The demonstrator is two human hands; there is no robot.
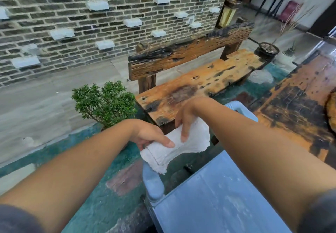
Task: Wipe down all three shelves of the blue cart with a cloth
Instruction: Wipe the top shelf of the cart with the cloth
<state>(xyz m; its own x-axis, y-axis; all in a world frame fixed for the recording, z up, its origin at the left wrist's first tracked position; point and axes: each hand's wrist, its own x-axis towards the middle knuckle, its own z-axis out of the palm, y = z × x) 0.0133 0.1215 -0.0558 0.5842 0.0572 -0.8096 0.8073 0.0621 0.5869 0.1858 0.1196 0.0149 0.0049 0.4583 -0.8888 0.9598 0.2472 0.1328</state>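
Nearest, lower right: pale blue plastic cart top shelf (223, 205), dusty and streaked, rounded handle post at its left corner. Left to right above that corner: left hand (147, 136) pinching crumpled white cloth (179, 146) by its near end, right hand (187, 120) closed over its far edge, cloth stretched between both grips, clear of shelf. Step judged: folding or readying cloth; next, lowering onto top shelf for first pass.

Dusty blue cart (218, 202) and wooden bench (196, 85) stand on green floor (101, 202).
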